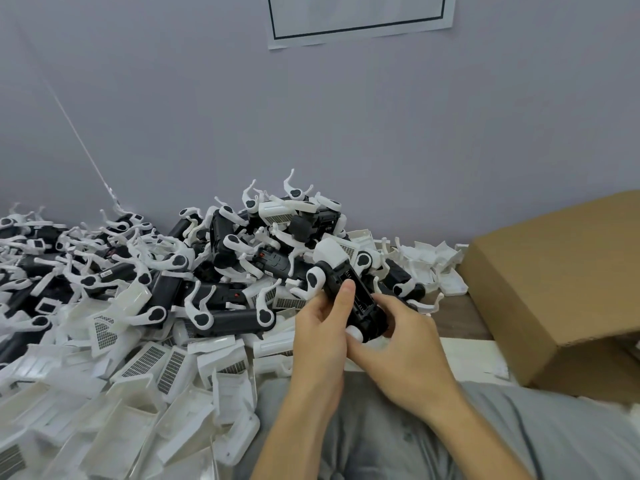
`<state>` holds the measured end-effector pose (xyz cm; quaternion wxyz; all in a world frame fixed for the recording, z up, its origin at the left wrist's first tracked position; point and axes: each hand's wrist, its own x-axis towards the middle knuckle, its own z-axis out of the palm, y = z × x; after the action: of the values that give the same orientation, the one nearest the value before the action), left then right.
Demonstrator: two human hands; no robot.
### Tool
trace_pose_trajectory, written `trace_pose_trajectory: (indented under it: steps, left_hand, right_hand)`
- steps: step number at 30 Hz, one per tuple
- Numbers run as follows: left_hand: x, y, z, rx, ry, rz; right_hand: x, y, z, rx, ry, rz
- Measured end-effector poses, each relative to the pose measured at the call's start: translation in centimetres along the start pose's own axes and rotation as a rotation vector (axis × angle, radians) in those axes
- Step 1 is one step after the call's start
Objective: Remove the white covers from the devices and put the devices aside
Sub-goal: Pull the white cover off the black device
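Note:
I hold a black device (360,303) with white legs in both hands, just above my lap. My left hand (323,332) grips its left side, thumb pressed on the black top face. My right hand (401,344) curls round its near right end. A white cover (332,252) still caps the device's far end. Behind it rises a large pile of black devices (221,271) with white legs. Removed white covers (145,386) lie heaped at the lower left.
An open cardboard box (561,289) stands at the right. More white covers (433,265) lie against the grey wall behind the held device. My grey-clad lap (415,438) fills the bottom. A printed sheet (360,19) hangs on the wall.

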<state>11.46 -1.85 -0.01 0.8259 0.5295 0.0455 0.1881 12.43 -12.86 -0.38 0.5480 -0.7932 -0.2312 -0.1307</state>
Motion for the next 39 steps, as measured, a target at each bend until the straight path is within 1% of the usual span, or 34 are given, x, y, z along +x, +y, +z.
trace_pose_trajectory:
  steps: [7,13,16,18,19,22,24,26,29,34,39]
  left_hand:
    - [0.1,-0.3,-0.1,0.036,0.014,0.018]
    - [-0.1,0.0,-0.2,0.174,-0.007,0.087]
    - [-0.2,-0.1,0.0,0.226,-0.023,0.133]
    - [-0.3,-0.2,0.0,0.309,-0.028,0.178]
    - [-0.3,-0.3,0.1,0.373,-0.046,0.217]
    - [-0.9,-0.5,0.2,0.576,-0.16,0.327]
    - [-1.3,-0.6,0.3,0.733,-0.215,0.373]
    - [-1.4,-0.8,0.4,0.832,-0.239,0.395]
    - [-1.5,-0.8,0.5,0.842,-0.263,0.394]
    - [-1.8,-0.2,0.8,0.841,-0.29,0.366]
    - [-1.9,0.4,0.8,0.826,-0.266,0.362]
  right_hand:
    - [0.0,0.2,0.1,0.004,0.005,0.029]
    - [0.4,0.4,-0.4,-0.074,-0.163,0.062]
    - [1.1,0.5,-1.7,-0.034,-0.223,0.075]
    - [1.6,0.5,-2.7,0.022,-0.191,0.124]
    - [1.8,0.4,-3.2,0.093,-0.17,0.144]
    - [2.1,0.1,-4.3,0.32,-0.146,0.15]
    - [2.1,-0.2,-4.4,0.354,-0.14,0.189]
    - [2.1,-0.1,-4.0,0.33,-0.096,0.213]
    - [2.2,-0.1,-3.6,0.345,-0.007,0.201]
    - [2.0,0.1,-3.2,0.39,0.063,0.148]
    - [1.9,-0.1,-2.4,0.39,0.11,0.148]
